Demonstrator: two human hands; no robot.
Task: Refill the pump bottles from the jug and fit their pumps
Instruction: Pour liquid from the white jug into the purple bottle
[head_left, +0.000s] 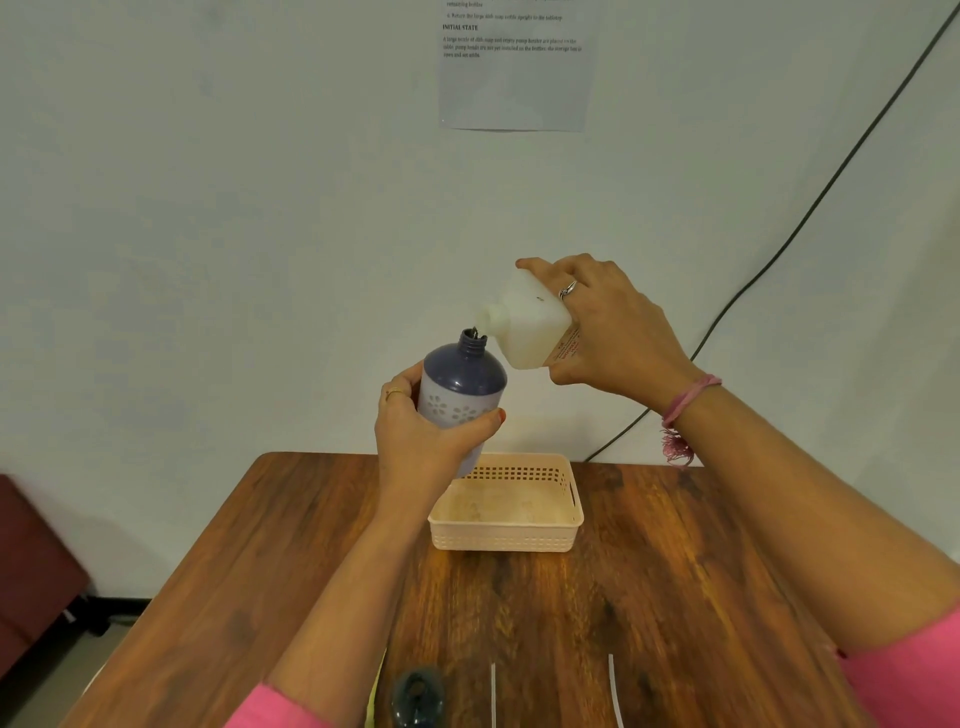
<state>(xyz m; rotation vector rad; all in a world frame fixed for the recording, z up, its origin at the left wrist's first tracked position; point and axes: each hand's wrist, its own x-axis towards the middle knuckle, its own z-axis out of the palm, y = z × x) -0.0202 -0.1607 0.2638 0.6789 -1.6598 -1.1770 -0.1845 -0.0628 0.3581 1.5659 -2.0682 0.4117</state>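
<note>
Lying nearest on the wooden desk (675, 597), in front of the basket (506, 530), a dark bottle (418, 696) is seen at the lower edge, with two thin white tubes (493, 696) beside it to the right; whether these belong to the pumps cannot be told. The basket itself, a shallow cream plastic tray with perforated walls, is set at the middle of the desk.

Above the basket and slightly to its left, a purple pump bottle (460, 395) with a pale flower pattern is gripped round its body by the left hand (421, 431), its long axis nearly upright and its threaded neck uncapped. Above the basket and to the right, a translucent white jug (524, 327) of square shape is grasped by the right hand (613, 327) and tilted down to the left, so that its spout is held just over the bottle's neck. Pouring is judged to be under way, and the spout must be kept over that narrow opening if spilling is to be avoided.

Behind the basket, a printed sheet (514, 67) and a dark cable (779, 244) are seen on the pale wall.
</note>
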